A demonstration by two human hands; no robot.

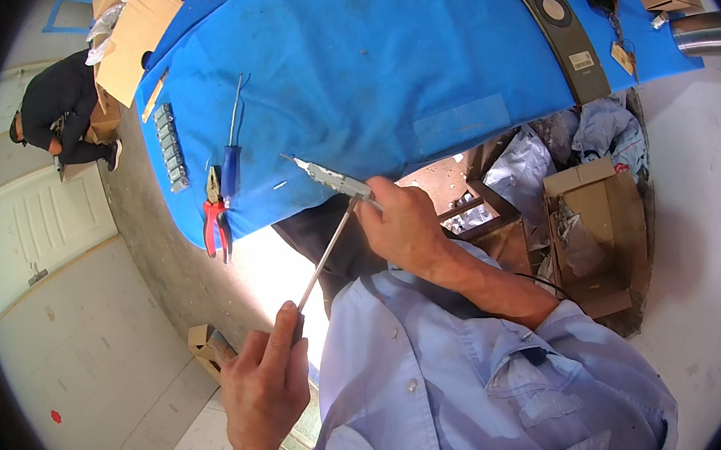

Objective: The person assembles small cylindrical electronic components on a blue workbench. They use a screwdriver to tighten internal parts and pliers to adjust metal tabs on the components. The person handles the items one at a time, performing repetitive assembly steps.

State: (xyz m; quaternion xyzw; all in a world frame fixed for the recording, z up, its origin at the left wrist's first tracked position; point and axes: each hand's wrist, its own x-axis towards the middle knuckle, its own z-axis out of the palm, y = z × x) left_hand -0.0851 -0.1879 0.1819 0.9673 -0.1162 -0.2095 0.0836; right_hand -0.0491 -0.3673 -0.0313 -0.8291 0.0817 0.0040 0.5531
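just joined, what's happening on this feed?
Someone is working at a blue-covered table. Their left hand grips a long-shafted tool; its far end meets, or nearly meets, the grey metal part held in the right hand. Red-and-black pliers and a blue-handled screwdriver lie on the table, left of the part. Another person in dark clothing is in the background, upper left.

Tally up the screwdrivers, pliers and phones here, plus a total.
Screwdrivers: 2 (blue-handled metal screwdriver; dark-handled metal screwdriver in the left hand)
Pliers: 1 (red-and-black-handled metal pliers)
Phones: 1 (dark rectangular phone)
Total: 4
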